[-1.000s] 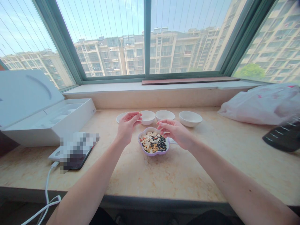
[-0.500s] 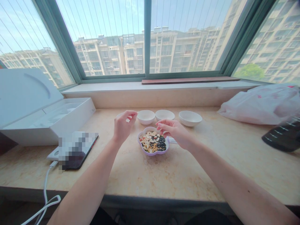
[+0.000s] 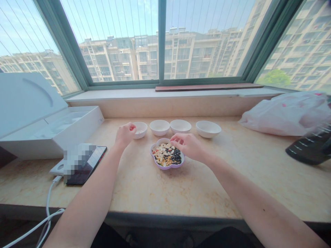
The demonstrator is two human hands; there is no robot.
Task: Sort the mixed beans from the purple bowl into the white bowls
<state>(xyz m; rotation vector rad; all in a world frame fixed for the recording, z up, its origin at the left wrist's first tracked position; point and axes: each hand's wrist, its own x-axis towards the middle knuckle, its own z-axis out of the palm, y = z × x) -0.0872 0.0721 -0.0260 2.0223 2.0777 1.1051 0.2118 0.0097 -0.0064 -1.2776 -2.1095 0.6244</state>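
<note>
A purple-rimmed bowl (image 3: 167,168) with a scalloped edge holds mixed peanuts, black beans and yellow kernels. My right hand (image 3: 188,144) is over its right rim, fingers curled together; what they pinch, if anything, is too small to make out. At the back left, my left hand (image 3: 126,133) is closed beside the leftmost white bowl (image 3: 141,131), fingertips at its left rim. Whatever is in those fingers does not show. A few small bits lie in that bowl. Three more white bowls, a second (image 3: 159,128), a third (image 3: 180,126) and a fourth (image 3: 208,129), stand in a row.
At the left stands an open white box (image 3: 77,127). In front of it lie a phone (image 3: 89,165) and a white device with a cable (image 3: 49,196). To the right are a plastic bag (image 3: 281,115) and a dark container with white marks (image 3: 310,148).
My left hand has moved left, from between the first two white bowls to the left rim of the first. My right hand has shifted slightly downward, its fingers more curled.
</note>
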